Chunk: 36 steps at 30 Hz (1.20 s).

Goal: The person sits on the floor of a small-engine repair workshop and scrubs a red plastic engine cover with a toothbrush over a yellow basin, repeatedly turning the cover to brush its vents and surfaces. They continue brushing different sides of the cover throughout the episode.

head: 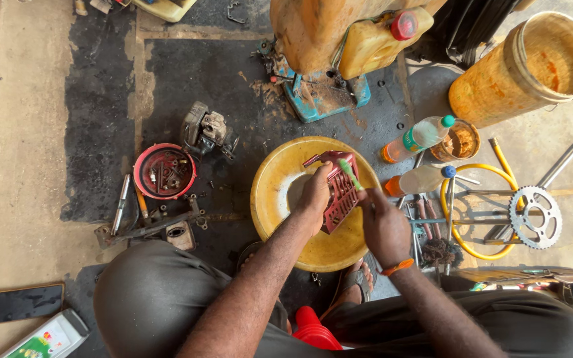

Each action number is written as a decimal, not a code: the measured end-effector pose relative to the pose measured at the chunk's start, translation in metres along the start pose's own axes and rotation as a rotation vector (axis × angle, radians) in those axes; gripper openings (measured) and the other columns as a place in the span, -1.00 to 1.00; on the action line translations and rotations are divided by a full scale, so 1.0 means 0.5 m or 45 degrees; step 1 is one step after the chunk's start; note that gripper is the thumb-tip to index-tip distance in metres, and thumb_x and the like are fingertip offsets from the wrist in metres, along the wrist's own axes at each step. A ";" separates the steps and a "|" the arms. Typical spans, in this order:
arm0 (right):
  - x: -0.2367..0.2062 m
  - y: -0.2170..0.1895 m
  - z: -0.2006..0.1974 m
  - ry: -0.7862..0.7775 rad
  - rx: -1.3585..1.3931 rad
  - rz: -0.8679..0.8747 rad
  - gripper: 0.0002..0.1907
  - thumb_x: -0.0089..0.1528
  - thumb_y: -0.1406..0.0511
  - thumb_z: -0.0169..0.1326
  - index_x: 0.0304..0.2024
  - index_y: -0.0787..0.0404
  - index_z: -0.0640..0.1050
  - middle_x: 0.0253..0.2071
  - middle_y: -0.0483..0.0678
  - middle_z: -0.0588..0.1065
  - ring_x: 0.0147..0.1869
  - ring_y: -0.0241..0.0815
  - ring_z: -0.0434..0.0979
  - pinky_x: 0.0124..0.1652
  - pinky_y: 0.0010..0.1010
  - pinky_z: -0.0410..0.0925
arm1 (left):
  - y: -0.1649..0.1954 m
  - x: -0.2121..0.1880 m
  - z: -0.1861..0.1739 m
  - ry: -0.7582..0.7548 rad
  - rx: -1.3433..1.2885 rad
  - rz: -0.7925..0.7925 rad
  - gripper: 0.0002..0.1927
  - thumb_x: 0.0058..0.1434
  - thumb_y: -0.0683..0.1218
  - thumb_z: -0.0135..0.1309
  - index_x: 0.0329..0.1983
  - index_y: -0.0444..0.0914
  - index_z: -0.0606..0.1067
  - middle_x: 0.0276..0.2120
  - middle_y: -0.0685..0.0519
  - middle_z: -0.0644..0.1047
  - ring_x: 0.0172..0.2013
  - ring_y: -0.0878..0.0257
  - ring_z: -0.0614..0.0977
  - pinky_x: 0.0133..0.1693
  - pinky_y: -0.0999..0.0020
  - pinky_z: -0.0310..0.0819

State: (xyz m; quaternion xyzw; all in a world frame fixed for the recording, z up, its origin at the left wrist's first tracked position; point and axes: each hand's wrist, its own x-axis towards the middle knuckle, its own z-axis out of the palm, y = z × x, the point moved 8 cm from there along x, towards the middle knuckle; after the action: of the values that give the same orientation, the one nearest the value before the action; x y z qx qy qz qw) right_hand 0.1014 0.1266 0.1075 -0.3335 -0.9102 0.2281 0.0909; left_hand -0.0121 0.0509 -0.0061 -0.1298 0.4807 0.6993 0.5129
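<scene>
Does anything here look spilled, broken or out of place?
Yes. The concrete floor carries a wide dark stain. Loose metal parts fill a round red cover, and a toothed metal sprocket lies alone. The left hand holds a red slatted plastic cover over the yellow basin.

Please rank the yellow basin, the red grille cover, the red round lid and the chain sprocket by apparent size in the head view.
1. yellow basin
2. red grille cover, held up nearer the camera, so this rank is unsure
3. red round lid and chain sprocket look alike.
</scene>
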 end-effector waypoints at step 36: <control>0.012 -0.013 -0.016 0.030 -0.045 -0.017 -0.71 0.37 0.05 -0.05 -0.10 0.08 0.53 -0.55 0.14 0.53 -0.50 0.21 0.58 -0.51 0.00 0.36 | 0.041 -0.032 0.039 -0.164 0.074 0.027 -0.27 0.36 0.41 -0.32 0.29 -0.17 0.41 -0.03 0.05 0.60 -0.06 0.30 0.65 -0.01 0.29 0.56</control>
State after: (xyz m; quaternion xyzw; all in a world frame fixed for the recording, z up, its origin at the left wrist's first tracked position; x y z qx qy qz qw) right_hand 0.0957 0.1288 0.1178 -0.3315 -0.9152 0.2075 0.0975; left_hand -0.0164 0.0571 0.0257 -0.0646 0.4681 0.6972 0.5390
